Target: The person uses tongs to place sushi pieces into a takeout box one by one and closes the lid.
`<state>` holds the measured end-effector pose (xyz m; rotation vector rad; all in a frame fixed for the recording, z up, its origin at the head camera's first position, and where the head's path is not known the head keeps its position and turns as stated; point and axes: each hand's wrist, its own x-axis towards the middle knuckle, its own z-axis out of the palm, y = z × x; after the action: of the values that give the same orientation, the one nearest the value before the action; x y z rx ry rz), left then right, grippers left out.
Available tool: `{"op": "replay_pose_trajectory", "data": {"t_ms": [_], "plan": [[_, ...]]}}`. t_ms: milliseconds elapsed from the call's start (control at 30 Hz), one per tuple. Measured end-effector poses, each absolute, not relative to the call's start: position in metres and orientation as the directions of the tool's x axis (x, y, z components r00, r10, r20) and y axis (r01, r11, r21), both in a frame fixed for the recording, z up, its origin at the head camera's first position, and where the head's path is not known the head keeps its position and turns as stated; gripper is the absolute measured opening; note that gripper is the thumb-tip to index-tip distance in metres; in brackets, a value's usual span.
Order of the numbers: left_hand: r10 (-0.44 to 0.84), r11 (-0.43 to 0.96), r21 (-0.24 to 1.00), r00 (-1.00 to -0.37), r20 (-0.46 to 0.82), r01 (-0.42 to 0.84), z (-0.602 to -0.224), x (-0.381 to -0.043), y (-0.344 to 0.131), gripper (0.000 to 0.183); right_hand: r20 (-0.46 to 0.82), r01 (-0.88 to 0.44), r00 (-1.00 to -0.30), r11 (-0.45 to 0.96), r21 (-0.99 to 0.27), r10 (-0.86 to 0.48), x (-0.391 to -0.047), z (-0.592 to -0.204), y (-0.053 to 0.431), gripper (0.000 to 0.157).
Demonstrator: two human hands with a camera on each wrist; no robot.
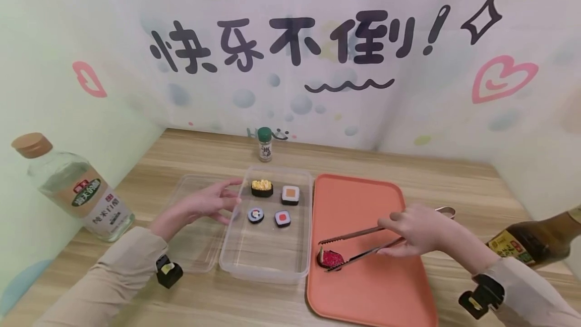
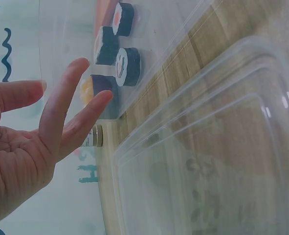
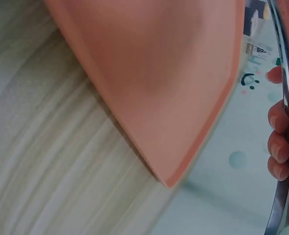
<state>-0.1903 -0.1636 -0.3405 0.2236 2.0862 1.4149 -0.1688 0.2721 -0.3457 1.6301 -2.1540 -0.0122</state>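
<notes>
Metal tongs (image 1: 358,234) are gripped in my right hand (image 1: 415,228); its curled fingers (image 3: 278,147) also show along the metal in the right wrist view. The tongs' tips are spread about a red-topped sushi piece (image 1: 333,259) on the orange tray (image 1: 358,201); whether both tips touch it I cannot tell. My left hand (image 1: 211,201) has loosely spread fingers at the left wall of a clear plastic container (image 1: 265,269). Inside are a yellow-topped sushi (image 1: 262,188), a square orange-centred roll (image 1: 290,195), a round roll (image 1: 255,215) and a red-centred roll (image 1: 282,218).
A clear lid (image 1: 192,246) lies left of the container, under my left forearm. Behind the container stands a green-capped spice jar (image 1: 265,145). A clear vinegar bottle (image 1: 81,191) is at the left, a dark bottle (image 1: 535,238) at the right. A printed cloth (image 1: 281,105) hangs behind the table.
</notes>
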Motion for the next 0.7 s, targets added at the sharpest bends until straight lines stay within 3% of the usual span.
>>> {"op": "replay_pose_trajectory", "data": {"t_ms": [500,700], "plan": [[0.446,0.42,0.887,-0.806,-0.388,-0.195,-0.3403,-0.1897,-0.1658,0.065,0.29,-0.868,-0.188,0.297,0.398,-0.938,-0.1668,-0.3545,0.2728,0.041],[0.449,0.423,0.886,-0.805,-0.387,-0.19,-0.3395,-0.1898,-0.1643,0.065,0.34,-0.856,-0.165,0.306,0.416,-0.926,-0.1727,-0.3478,0.2768,0.044]]}}
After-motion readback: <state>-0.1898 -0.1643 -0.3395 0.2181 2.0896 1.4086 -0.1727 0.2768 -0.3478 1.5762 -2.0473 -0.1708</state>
